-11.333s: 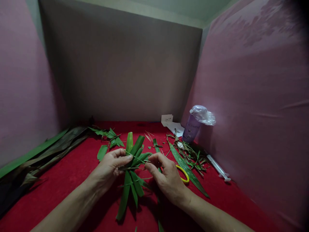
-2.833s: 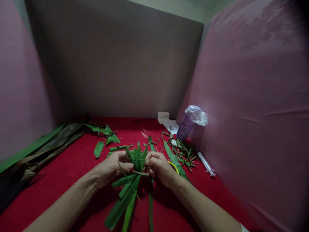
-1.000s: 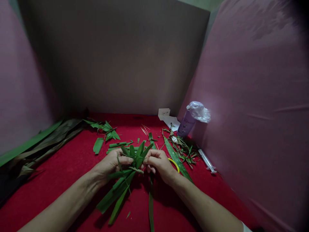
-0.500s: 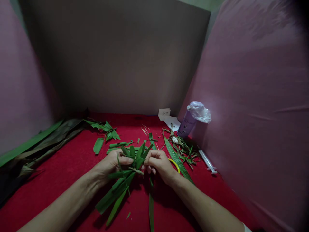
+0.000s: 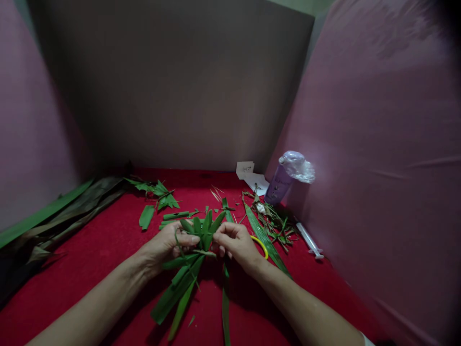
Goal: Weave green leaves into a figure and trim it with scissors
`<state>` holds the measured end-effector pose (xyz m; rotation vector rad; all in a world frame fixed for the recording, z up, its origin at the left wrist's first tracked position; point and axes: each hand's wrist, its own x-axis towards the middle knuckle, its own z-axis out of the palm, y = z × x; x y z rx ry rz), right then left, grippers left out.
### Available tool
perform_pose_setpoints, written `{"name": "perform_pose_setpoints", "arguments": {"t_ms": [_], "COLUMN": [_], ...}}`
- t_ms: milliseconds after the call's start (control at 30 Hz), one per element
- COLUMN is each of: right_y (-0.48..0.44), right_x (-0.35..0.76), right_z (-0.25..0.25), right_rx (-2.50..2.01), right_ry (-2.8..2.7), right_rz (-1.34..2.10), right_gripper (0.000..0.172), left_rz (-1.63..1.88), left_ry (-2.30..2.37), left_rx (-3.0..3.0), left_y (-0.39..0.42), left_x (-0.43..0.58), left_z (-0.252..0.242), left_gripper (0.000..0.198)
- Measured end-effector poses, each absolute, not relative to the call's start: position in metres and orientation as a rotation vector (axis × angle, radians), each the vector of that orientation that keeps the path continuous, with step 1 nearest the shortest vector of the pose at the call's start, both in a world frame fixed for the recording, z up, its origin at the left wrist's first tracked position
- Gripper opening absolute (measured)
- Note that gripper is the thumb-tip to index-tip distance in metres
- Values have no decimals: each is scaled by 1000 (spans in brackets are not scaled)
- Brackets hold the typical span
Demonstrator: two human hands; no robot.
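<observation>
A bundle of green leaf strips (image 5: 189,276) is held over the red cloth (image 5: 108,250), its tips fanning up between my hands and its long ends trailing toward me. My left hand (image 5: 163,244) is closed round the bundle's left side, thumb pressed on the strips. My right hand (image 5: 236,242) pinches the bundle from the right, fingers curled. A thin brown sliver crosses the bundle where the two hands meet. A yellow loop (image 5: 261,245) shows just behind my right hand; what it belongs to is hidden.
Cut green leaf pieces (image 5: 158,199) lie at the back left, long dark leaves (image 5: 61,216) along the left wall. Dry trimmings (image 5: 275,223), a purple cup with plastic on top (image 5: 284,180), a white syringe (image 5: 308,240) and paper slips (image 5: 252,175) lie at the right.
Both hands stay on the bundle and barely move. The trailing strips have swung slightly to the right, and the fanned tips have shifted a little.
</observation>
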<state>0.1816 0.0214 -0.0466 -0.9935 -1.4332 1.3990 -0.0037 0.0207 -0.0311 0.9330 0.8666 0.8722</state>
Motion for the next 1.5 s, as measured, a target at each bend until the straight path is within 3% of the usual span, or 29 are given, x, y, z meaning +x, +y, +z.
{"name": "perform_pose_setpoints", "arguments": {"t_ms": [233, 800, 1500], "right_y": [19, 13, 15], "right_x": [180, 178, 182], "right_z": [-49, -48, -52], "right_rx": [-990, -1032, -1054], "right_ry": [-1493, -1566, -1624], "right_rz": [1301, 1214, 1117], "right_gripper": [15, 13, 10], "left_rz": [829, 859, 849], "left_ry": [725, 731, 750], "left_rx": [906, 864, 918], "left_y": [17, 14, 14], "left_x": [2, 9, 7], "left_z": [-28, -26, -27], "left_gripper": [28, 8, 15]}}
